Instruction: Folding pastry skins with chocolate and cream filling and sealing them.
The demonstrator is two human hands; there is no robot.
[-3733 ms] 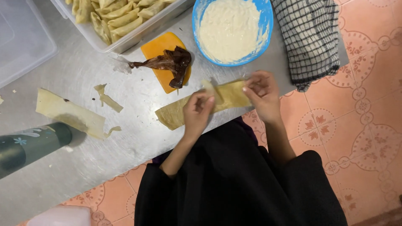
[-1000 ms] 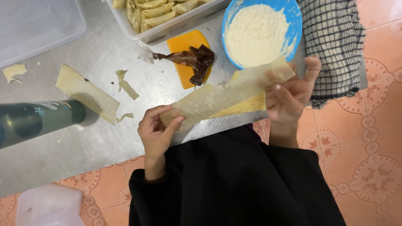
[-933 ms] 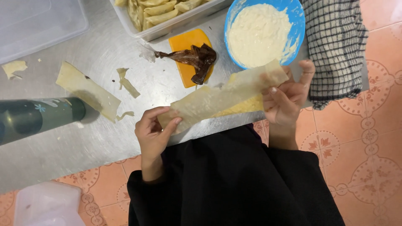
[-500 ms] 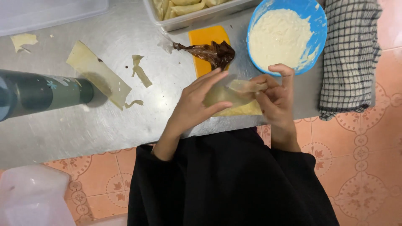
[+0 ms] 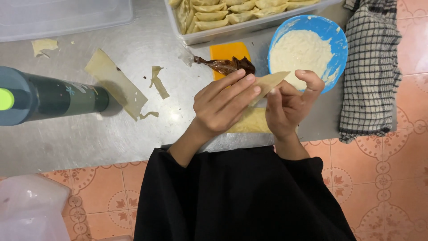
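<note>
While folding | both hands (image 5: 254,105) pinch thin pale pastry sheet (image 5: 271,81) | filling possibly hidden

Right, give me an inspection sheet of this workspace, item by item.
Surface: steel table, scuffed and floury.
Job's things: pastry sheet pinched between both hands; more sheet beneath.
Clutter: pastry strip, scraps, blue bowl of white paste, brown piping bag, tray of folded pastries, dark bottle, checked cloth.
Grippers: left hand and right hand, both on the sheet.
Cables: nothing seen.
Surroundings: patterned orange floor tiles.
</note>
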